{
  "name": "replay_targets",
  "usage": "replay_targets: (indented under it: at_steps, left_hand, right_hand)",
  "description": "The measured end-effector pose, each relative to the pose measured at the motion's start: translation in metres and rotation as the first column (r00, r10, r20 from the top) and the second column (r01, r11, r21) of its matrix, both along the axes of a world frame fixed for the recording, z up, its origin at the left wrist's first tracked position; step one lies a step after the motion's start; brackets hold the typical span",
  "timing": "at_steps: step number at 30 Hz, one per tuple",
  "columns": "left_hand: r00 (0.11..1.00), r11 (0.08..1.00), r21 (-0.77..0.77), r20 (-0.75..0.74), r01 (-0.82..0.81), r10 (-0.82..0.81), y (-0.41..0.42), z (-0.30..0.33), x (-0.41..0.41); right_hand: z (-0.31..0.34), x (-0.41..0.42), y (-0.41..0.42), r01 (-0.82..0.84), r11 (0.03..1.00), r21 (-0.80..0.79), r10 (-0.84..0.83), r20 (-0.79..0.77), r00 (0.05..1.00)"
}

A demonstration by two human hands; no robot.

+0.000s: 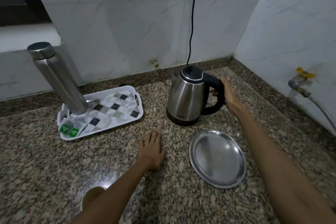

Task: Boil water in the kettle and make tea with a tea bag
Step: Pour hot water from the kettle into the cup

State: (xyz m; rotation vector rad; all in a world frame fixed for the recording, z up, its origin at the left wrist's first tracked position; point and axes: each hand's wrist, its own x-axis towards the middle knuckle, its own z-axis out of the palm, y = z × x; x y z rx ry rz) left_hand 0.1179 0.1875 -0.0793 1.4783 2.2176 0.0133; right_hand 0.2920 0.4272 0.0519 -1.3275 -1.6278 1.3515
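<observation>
1. Steel kettle stood on the granite worktop, lid down, cord up the wall.
2. Right hand wrapped its grip round the black handle; left hand lay flat, holding nothing.
3. I judged filling or switching on came next.
4. Tea bags waited on the tray; cup sat near me.

Tray left of kettle

Bare counter between tray and kettle
</observation>
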Motion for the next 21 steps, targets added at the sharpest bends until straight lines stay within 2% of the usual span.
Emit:
replay_targets:
  at_steps: [6, 11, 15, 21]
  left_hand:
    - [0.997, 0.995, 0.099, -0.070, -0.027, 0.034, -0.007, -0.024, 0.009]
    - [0.999, 0.996, 0.090, -0.036, -0.021, 0.024, -0.004, -0.031, 0.004]
    - [1.000, 0.998, 0.068, -0.010, -0.011, 0.012, -0.003, -0.032, 0.001]
    - [1.000, 0.998, 0.067, -0.012, -0.001, 0.002, -0.002, -0.031, 0.001]
  right_hand:
    - [0.001, -0.003, -0.002, 0.000, 1.000, 0.010, 0.000, -0.050, 0.999]
    - [-0.003, -0.002, -0.002, 0.015, 1.000, 0.027, -0.013, -0.082, 0.997]
    - [-0.009, -0.007, -0.002, 0.130, 0.991, 0.026, -0.126, -0.123, 0.984]
    - [-0.014, -0.023, -0.002, 0.384, 0.918, -0.095, -0.396, -0.227, 0.890]
